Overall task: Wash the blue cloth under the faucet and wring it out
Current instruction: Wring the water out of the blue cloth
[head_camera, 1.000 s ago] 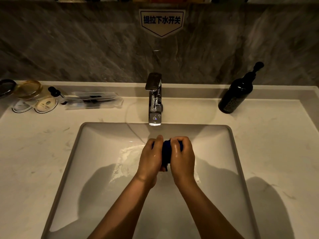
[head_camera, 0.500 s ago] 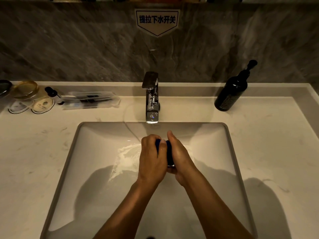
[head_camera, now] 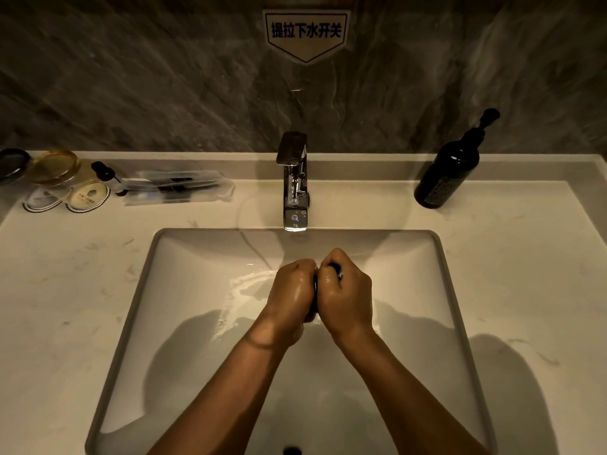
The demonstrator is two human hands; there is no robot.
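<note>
The blue cloth [head_camera: 337,269] is bunched up between my two fists over the white sink basin [head_camera: 184,290], a little below the chrome faucet [head_camera: 294,182]. My left hand [head_camera: 292,292] grips its left part and my right hand [head_camera: 346,295] grips its right part, knuckles pressed together. Only thin slivers of blue show between the fingers; the rest is hidden inside the hands. Both hands look wet. I cannot tell whether water runs from the spout.
A dark pump bottle [head_camera: 451,167] stands on the counter at the back right. At the back left lie a glass jar [head_camera: 56,167], round coasters [head_camera: 87,197] and wrapped toiletries [head_camera: 179,188]. A drain hole [head_camera: 291,450] sits at the basin's near edge.
My hands have turned against each other on the cloth: the right hand's fingers were stretched out half a second ago and are now curled into a fist, so less blue shows.
</note>
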